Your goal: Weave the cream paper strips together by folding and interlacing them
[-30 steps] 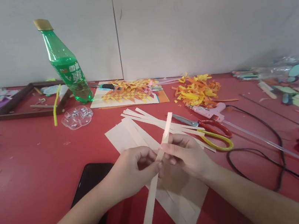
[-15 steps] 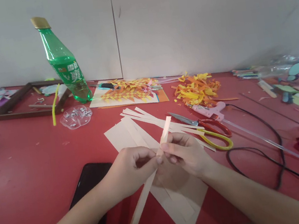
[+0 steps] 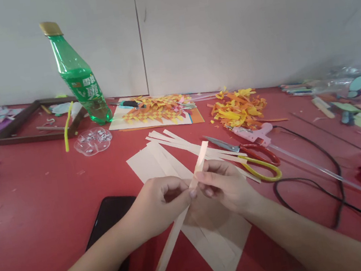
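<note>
My left hand [image 3: 158, 204] and my right hand [image 3: 225, 185] both pinch one long pale paper strip [image 3: 200, 157], fingertips meeting at its middle. The strip's upper end sticks up past my fingers; its lower end runs down-left toward the table's near edge. Under my hands lies a pale paper sheet [image 3: 144, 163] with several cut strips fanned across it. Red-and-yellow-handled scissors [image 3: 255, 158] lie just right of my right hand.
A green bottle [image 3: 79, 78] stands at the back left by a wooden frame [image 3: 16, 128] and a clear tray of googly eyes [image 3: 93, 141]. Orange-yellow paper scraps [image 3: 237, 109], a pink glue gun [image 3: 254, 132] with black cable [image 3: 327, 186], a black phone [image 3: 107, 214].
The strip's lower end swung left over the last second and its upper end shortened slightly. My hands have stayed pinched together in the same place.
</note>
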`<state>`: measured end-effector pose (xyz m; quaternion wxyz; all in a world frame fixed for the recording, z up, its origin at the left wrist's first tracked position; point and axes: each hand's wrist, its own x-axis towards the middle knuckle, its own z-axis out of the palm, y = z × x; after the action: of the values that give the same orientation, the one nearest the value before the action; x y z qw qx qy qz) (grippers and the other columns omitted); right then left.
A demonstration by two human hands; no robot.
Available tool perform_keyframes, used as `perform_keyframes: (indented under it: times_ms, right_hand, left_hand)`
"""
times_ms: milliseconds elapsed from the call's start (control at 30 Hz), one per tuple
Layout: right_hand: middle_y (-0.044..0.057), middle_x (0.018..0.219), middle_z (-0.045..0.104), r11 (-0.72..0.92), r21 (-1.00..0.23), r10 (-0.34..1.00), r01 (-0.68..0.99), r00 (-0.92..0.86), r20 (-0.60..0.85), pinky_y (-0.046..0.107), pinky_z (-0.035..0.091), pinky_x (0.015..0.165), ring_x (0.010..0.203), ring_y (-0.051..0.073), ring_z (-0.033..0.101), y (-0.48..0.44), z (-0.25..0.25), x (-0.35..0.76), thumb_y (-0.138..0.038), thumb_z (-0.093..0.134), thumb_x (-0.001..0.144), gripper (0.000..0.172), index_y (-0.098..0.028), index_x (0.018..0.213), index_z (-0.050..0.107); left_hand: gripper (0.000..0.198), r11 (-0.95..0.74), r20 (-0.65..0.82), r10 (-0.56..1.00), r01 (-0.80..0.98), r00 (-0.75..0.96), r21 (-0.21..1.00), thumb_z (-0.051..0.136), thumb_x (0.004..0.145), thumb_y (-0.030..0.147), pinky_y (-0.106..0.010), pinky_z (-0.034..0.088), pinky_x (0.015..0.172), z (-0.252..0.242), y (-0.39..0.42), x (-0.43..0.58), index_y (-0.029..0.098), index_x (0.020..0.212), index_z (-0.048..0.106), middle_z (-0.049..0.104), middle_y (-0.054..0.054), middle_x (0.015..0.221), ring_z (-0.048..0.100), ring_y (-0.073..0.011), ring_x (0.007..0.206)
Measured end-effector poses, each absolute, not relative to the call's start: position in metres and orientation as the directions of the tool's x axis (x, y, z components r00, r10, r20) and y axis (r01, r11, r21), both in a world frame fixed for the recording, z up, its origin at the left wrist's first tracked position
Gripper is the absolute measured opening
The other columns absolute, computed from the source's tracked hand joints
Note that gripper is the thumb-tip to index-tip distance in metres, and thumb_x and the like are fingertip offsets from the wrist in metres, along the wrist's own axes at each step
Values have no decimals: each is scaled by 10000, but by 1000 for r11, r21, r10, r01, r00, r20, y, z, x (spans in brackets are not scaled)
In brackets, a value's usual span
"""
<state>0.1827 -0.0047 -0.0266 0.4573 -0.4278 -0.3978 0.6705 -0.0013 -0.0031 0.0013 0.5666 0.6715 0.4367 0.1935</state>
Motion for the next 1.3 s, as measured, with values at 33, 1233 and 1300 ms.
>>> perform_keyframes:
  times_ms: [33, 1233, 1300]
  right_hand:
    - [-37, 469, 553, -269, -923, 953, -275, -212, -214, 207, 259, 403, 396, 55, 410, -5, -26, 183, -365, 788, 679, 306, -167, 567, 583]
    - [-38, 512, 555, -98, -960, 966, -263, -256, -28, 211, 313, 441, 436, 67, 427, 4, -44, 184, -343, 743, 758, 235, -168, 647, 633]
    - [-41, 511, 555, -124, -961, 963, -245, -263, -57, 206, 318, 448, 439, 64, 440, 8, -42, 186, -334, 747, 757, 227, -165, 655, 635]
  left_hand:
    - [291, 22, -235, 804, 366, 547, 930, 543, 863, 338, -197, 303, 506, 1, -3, -1, 148, 668, 645, 550, 23, 597, 404, -79, 540]
    - [279, -59, -159, 801, 340, 578, 939, 483, 892, 314, -253, 497, 672, -1, 12, 9, 149, 774, 674, 708, -42, 774, 656, -164, 715]
    - [279, -72, -125, 805, 304, 580, 950, 486, 894, 305, -234, 485, 661, -6, 15, 9, 150, 745, 664, 692, -27, 728, 635, -142, 676]
